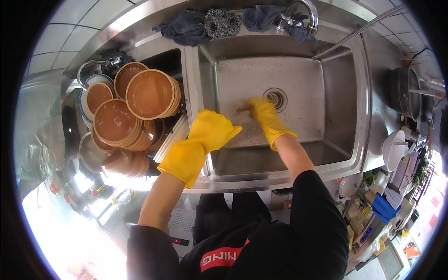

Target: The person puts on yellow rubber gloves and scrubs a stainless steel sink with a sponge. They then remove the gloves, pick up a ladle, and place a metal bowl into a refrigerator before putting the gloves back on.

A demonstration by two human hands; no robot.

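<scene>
Both hands wear yellow rubber gloves. My left hand is over the rim between the two sink basins, its fingers curled and the thumb pointing right; whether it holds anything cannot be seen. Inside the steel sink, my right hand is low over the basin floor, left of the drain, and blurred. A small brownish thing, also blurred, shows at its fingertips. Stacks of brown-orange bowls with pale rims fill the left basin, beside a blue-rimmed white dish.
Dark cloths and a steel wool scourer lie along the back ledge. A chrome faucet and a metal hose reach over the back right. White plates stand on edge near my left forearm. A dark pot stands at right.
</scene>
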